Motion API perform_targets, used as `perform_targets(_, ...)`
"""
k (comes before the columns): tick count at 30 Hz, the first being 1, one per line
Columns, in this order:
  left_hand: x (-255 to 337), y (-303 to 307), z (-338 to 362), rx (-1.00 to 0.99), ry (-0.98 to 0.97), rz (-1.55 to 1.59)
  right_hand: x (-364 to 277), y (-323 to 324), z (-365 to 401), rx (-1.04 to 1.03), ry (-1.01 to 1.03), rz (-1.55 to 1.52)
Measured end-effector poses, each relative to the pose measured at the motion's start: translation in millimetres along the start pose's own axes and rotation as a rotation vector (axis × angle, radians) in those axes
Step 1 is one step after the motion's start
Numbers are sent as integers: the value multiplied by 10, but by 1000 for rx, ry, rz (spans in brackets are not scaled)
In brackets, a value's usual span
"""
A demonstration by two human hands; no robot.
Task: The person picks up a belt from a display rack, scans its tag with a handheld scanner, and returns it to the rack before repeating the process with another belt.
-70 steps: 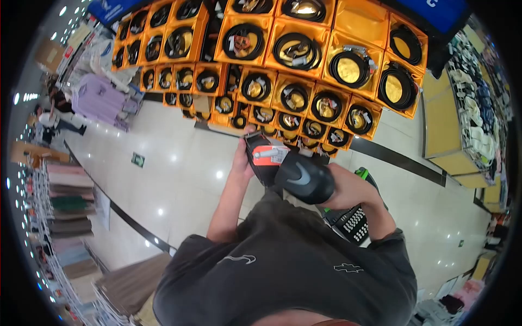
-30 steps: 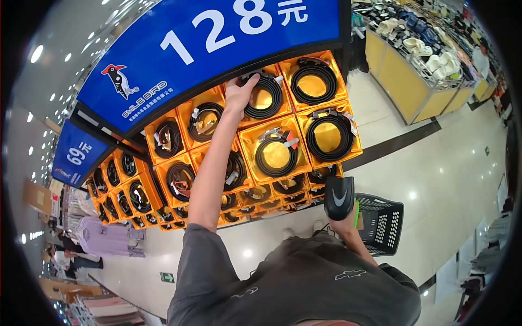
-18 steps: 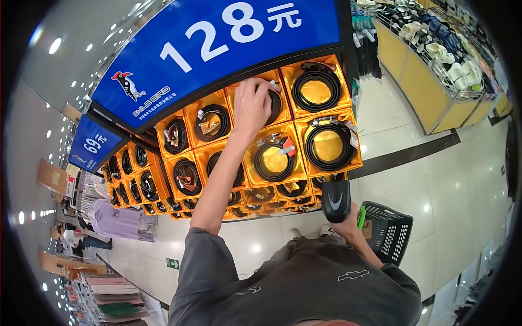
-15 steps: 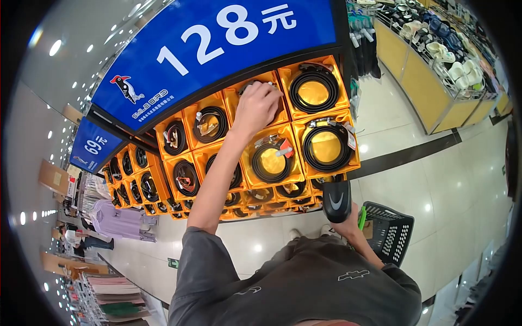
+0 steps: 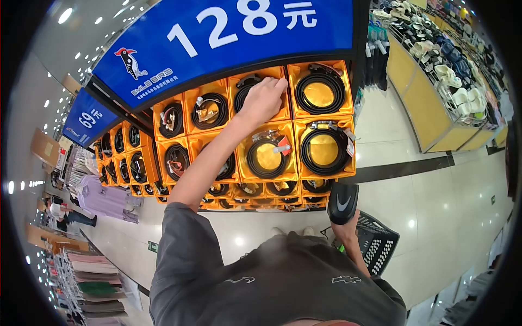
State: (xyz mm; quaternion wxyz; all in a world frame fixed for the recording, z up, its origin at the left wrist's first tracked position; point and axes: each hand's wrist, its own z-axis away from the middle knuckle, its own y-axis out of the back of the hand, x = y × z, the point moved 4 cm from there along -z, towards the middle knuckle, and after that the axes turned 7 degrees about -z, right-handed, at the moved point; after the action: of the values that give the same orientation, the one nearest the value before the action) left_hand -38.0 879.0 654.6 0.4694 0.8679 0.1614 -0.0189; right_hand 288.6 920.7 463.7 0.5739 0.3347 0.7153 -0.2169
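Note:
My left hand (image 5: pixel 265 99) reaches over an orange-lined box in the top row, its curled fingers at the box's right edge; what they hold is hidden. Inside that box, a coiled black belt (image 5: pixel 244 89) is partly covered by the hand. To its right lies another coiled belt (image 5: pixel 341 91), and below is a belt with a red tag (image 5: pixel 252 157). Low on the right, my right hand (image 5: pixel 346 228) is wrapped round the handle of a black handheld device (image 5: pixel 342 202).
A blue 128 sign (image 5: pixel 217 38) tops the belt rack. A dark basket (image 5: pixel 375 244) is beside my right hand. Shoes fill a yellow-sided stand (image 5: pixel 421 100) at right. Purple clothes (image 5: pixel 103 196) hang at left, with a person (image 5: pixel 73 216) beyond.
My left hand has shifted to the right edge of the box, showing more of the belt inside. The view has shifted; my right hand still holds the device.

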Motion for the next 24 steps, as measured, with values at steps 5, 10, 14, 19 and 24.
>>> perform_targets(5,-123,-20,106,54,12,286,-15,-10,37,70,40,19)
perform_targets(10,-214,86,217,102,63,437,32,-81,80,80,20,6)
perform_targets(14,-325,611,557,159,233,466,106,-181,115,48,-18,-25)
perform_targets(19,-490,1003,1432,129,524,449,-6,-284,100,-126,164,269)
perform_targets(24,-368,912,2024,-156,578,207,-102,-601,93,-392,27,182)
